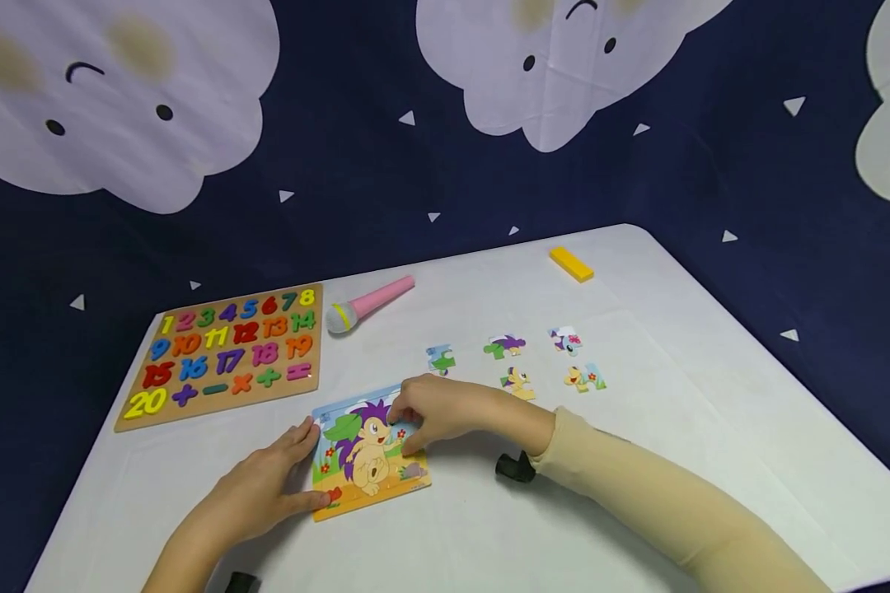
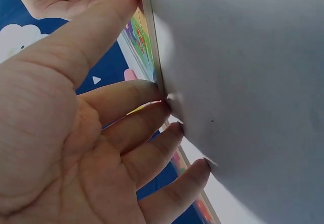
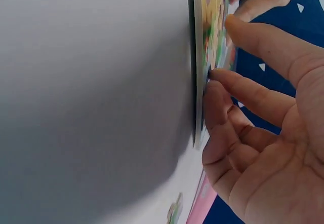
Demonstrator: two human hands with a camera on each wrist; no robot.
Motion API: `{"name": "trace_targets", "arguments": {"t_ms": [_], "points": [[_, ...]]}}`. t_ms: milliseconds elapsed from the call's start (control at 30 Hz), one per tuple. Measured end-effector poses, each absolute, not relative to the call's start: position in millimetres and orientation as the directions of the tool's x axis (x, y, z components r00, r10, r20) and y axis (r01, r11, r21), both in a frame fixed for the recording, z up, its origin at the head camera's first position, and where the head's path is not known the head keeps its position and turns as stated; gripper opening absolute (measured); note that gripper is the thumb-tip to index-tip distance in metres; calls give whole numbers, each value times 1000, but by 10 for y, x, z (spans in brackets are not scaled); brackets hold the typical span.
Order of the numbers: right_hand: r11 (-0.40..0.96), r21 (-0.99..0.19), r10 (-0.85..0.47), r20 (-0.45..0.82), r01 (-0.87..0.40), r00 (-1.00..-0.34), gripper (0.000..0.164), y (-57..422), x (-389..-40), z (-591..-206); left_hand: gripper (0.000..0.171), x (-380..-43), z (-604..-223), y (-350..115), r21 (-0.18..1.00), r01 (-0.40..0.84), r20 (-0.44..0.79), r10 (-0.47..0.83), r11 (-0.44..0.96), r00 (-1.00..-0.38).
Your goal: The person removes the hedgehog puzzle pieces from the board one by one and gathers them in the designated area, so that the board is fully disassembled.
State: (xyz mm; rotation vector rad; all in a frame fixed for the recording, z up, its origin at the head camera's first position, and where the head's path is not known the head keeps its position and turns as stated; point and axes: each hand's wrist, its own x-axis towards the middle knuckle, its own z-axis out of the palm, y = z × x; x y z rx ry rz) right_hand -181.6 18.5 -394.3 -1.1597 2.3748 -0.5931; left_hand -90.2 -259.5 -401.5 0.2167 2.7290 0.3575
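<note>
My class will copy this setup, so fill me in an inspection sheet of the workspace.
Surface: smooth white table with rounded far corner.
Job's things: flat, squarish, multicoloured hedgehog puzzle; five loose, flat, multicoloured jigsaw pieces visible beyond the right hand.
Clutter: brown board with coloured numbers and signs; pink-handled, grey-headed microphone; yellow rectangular block.
Left hand: thumb on the puzzle's face, fingers against its left edge.
Right hand: fingertips on the puzzle's upper right; any piece under them unclear.
Cables: nothing seen.
Surroundings: dark blue backdrop with white clouds and triangles.
</note>
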Motion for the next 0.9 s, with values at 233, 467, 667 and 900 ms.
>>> {"name": "trace_targets", "arguments": {"t_ms": [233, 467, 667, 900], "points": [[507, -563, -849, -197, -652, -490, 44, 13, -1822, -3956, 111, -900, -4005, -2608, 262, 102, -338, 190, 960, -922], [485, -519, -870, -209, -703, -446, 51, -171, -1786, -3982, 110, -896, -4011, -2615, 246, 121, -321, 199, 962, -926], [454, -528, -888, -205, -718, -410, 43, -264, -1786, -3987, 111, -890, -4009, -2616, 245, 120, -322, 197, 962, -926], [446, -550, -892, -207, -706, -402, 32, -310, -1801, -3985, 109, -907, -4001, -2617, 243, 125, -323, 202, 962, -925]]}}
